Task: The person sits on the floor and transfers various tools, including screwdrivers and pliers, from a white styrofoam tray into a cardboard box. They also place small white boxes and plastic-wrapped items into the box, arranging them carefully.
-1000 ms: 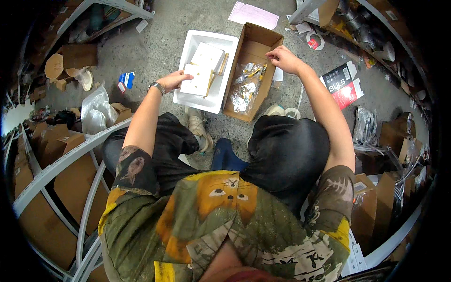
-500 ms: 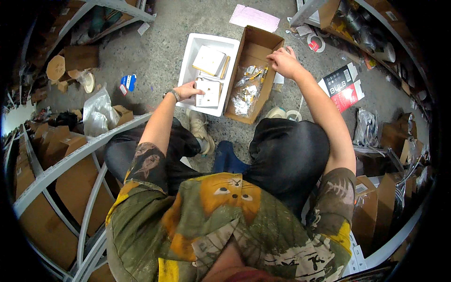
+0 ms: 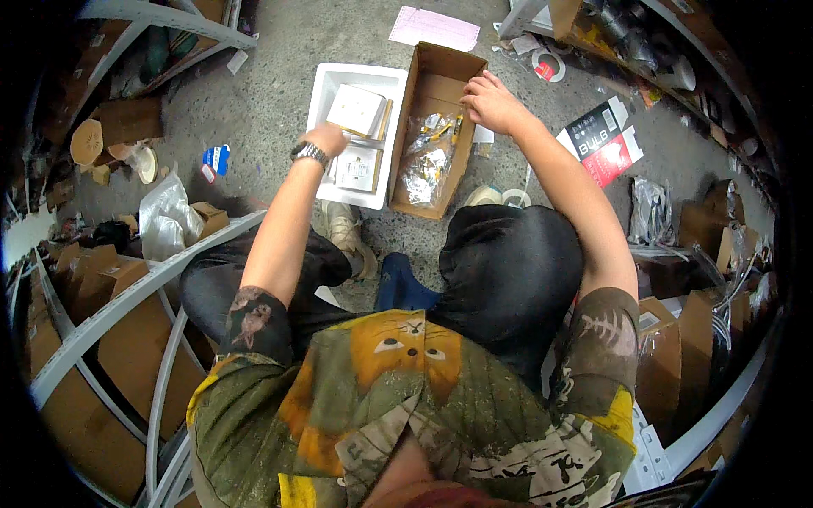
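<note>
My left hand [image 3: 326, 138] is over the left side of a white plastic tub [image 3: 374, 73], its fingers turned down and hidden. In the tub lie an upper stack of white square packs [image 3: 354, 110] and a lower one [image 3: 356, 169]. Beside it on the right stands an open cardboard box [image 3: 457, 165] holding clear plastic bags with small silver and yellow pieces [image 3: 426, 169]. My right hand [image 3: 489, 103] has its fingers curled at the box's right rim, gripping it.
A pink sheet [image 3: 434, 28], tape rolls [image 3: 549, 68] and a flattened black-red carton [image 3: 600, 142] lie around on the concrete floor. Metal shelf frames [image 3: 144, 279] with cartons crowd both sides. Plastic bags [image 3: 169, 220] and my legs are near the containers.
My left hand let go of the lower white pack, which now lies flat in the tub, and moved up. My right hand stayed at the box rim. The view shifted slightly.
</note>
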Motion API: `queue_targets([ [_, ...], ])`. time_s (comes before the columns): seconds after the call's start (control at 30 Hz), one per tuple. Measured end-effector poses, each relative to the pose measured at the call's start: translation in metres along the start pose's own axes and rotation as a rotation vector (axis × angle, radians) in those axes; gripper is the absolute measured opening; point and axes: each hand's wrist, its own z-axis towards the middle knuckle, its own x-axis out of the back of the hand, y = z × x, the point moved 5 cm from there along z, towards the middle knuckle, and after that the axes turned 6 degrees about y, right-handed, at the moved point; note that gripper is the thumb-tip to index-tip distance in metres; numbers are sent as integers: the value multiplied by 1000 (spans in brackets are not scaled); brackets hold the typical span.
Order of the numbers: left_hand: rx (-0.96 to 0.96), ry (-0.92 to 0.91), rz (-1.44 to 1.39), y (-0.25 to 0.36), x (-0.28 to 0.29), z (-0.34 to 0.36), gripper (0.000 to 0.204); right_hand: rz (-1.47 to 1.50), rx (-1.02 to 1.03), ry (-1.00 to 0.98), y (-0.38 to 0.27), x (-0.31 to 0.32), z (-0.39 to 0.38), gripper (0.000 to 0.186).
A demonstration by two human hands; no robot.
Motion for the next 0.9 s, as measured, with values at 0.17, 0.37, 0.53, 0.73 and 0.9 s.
queue_targets([
  [0.17,-359,139,-394,143,166,-63,34,-85,-18,-52,13,4,7,25],
  [0.37,-326,-150,-595,235,-15,7,44,54,-38,-121,21,11,17,23],
  [0.53,-193,-212,-974,240,-146,49,63,104,-73,-277,24,-12,24,23],
  [0.73,-92,-294,-1184,250,-172,51,42,103,-183,-489,4,-23,17,28],
  [0.9,-286,106,-1079,231,-157,40,27,163,-216,-489,7,-18,6,36],
])
